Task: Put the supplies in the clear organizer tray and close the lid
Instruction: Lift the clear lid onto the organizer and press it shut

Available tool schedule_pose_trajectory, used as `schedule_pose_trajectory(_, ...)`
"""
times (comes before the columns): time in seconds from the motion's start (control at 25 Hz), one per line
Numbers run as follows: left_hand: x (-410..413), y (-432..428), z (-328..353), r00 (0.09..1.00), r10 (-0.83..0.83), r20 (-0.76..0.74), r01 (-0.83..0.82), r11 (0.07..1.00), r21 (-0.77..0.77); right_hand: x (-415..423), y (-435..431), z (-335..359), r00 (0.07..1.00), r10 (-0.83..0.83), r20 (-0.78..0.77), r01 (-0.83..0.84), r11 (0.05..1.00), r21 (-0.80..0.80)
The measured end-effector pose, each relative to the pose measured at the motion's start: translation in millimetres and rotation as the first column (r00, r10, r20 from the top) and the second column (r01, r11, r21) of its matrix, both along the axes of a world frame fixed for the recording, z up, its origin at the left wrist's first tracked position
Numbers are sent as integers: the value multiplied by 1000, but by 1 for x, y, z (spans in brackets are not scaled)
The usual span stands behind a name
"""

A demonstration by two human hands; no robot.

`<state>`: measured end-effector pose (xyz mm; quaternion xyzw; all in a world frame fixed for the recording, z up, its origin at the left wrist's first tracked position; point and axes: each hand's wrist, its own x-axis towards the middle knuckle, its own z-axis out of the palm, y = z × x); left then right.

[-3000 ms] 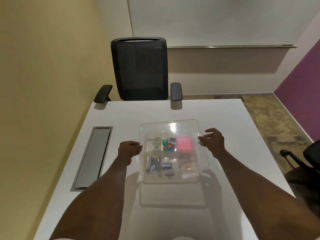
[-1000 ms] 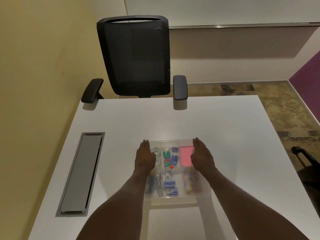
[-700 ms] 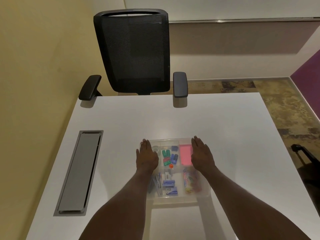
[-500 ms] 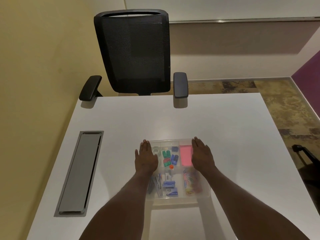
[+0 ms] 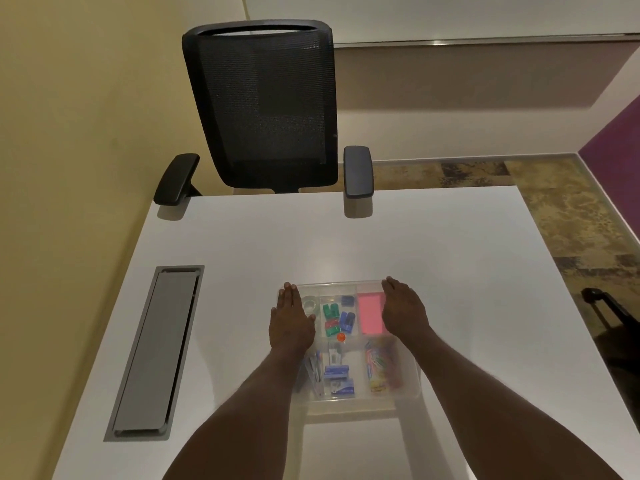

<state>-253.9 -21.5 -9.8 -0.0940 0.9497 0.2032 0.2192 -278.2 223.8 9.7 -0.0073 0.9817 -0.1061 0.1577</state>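
The clear organizer tray (image 5: 360, 401) sits on the white table in front of me with its clear lid lying on top. Through the lid I see a pink sticky-note pad (image 5: 371, 313), green and blue clips (image 5: 337, 318), an orange pin (image 5: 341, 337), blue staple boxes (image 5: 337, 375) and coloured paper clips (image 5: 379, 367). My left hand (image 5: 291, 323) lies flat, palm down, on the lid's left side. My right hand (image 5: 403, 315) lies flat on the lid's right side. Both hands have straight fingers and hold nothing.
A grey cable hatch (image 5: 156, 348) is set into the white table (image 5: 381, 244) at the left. A black mesh office chair (image 5: 263, 105) stands at the far edge. A yellow wall runs along the left; patterned carpet lies to the right.
Three seconds ago the hands held the lid by its sides above the tray. Now the lid rests on the tray and both palms lie flat on it; over the last second they barely moved.
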Motion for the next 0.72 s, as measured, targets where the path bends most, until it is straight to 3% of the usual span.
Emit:
schedule_pose_trajectory(0.2,16,12,1,999,-42,-9,41,999,-35,21,-1,0,995,72,69,-75,997,36)
schedule_pose_trajectory(0.4,49,46,1,968,-251,-18,252,968,8,68,-3,-9,991,120,65,-124,990,70)
schedule_pose_trajectory(0.72,57,57,-1,963,-265,46,268,961,-71,161,10,-29,999,27,-29,-29,997,-66)
